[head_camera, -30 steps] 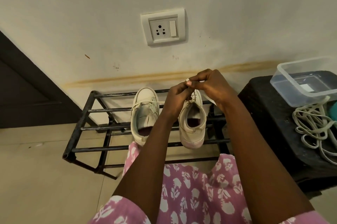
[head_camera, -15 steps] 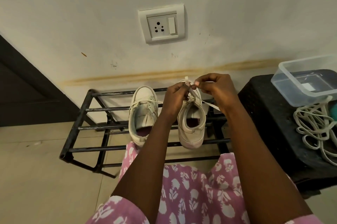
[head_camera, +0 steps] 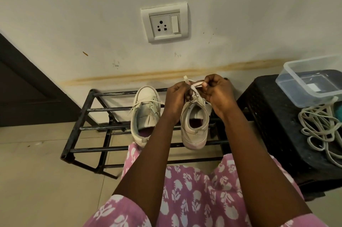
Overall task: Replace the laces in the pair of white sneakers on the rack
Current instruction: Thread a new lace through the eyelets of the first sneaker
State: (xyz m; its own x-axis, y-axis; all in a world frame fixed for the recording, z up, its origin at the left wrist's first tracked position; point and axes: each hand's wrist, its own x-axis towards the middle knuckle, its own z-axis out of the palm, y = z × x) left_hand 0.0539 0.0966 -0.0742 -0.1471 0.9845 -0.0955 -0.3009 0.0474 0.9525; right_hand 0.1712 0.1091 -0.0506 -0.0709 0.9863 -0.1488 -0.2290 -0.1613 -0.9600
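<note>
Two white sneakers stand on a black metal rack point(head_camera: 79, 128), toes toward the wall. The left sneaker point(head_camera: 145, 114) has a lace across its tongue. Over the front of the right sneaker point(head_camera: 194, 127), my left hand point(head_camera: 175, 97) and my right hand point(head_camera: 218, 93) each pinch a stretch of its white lace point(head_camera: 194, 84). One lace end sticks up between the hands. The hands hide the sneaker's eyelets.
To the right, a black plastic stool point(head_camera: 277, 125) carries a clear plastic box point(head_camera: 312, 82) and a heap of loose white laces point(head_camera: 322, 130). A wall socket point(head_camera: 164, 23) sits above the rack. My pink patterned dress point(head_camera: 194, 195) fills the foreground, tiled floor lies left.
The hands have drawn slightly apart, pulling the lace taut between them; a lace end now stands up above the left hand.
</note>
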